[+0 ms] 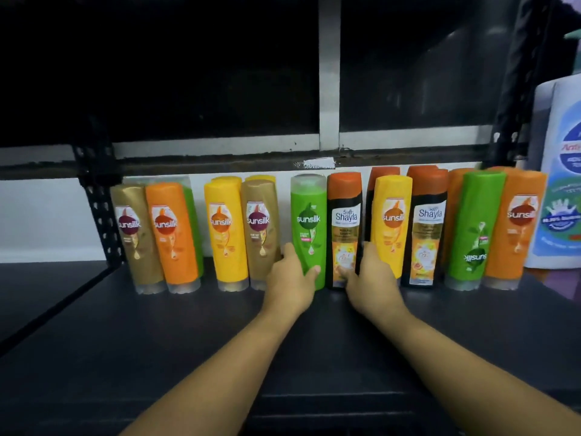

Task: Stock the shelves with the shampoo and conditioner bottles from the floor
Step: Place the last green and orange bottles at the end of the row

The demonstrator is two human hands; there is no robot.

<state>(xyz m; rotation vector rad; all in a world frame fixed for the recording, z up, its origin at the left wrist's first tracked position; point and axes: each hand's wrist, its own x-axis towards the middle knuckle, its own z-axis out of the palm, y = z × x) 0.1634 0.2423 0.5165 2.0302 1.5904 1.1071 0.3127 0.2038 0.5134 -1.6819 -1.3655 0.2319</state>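
Note:
A row of shampoo and conditioner bottles stands along the back of a dark shelf (283, 335). My left hand (290, 280) grips the base of an upright green Sunsilk bottle (308, 221) in the middle of the row. My right hand (367, 278) holds the lower part of a black Shayla bottle (344, 221) with an orange cap, right beside the green one. To the left stand gold (138, 237), orange (174, 234), yellow (226, 228) and gold (259, 228) bottles. To the right stand a yellow bottle (391, 225), another Shayla bottle (427, 228), a green bottle (473, 231) and an orange bottle (512, 228).
A large white and blue refill pack (559, 171) stands at the right end of the shelf. Black perforated shelf posts rise at the left (97, 202) and right (509, 121). A dark window with a grey frame (329, 89) lies behind. The front of the shelf is bare.

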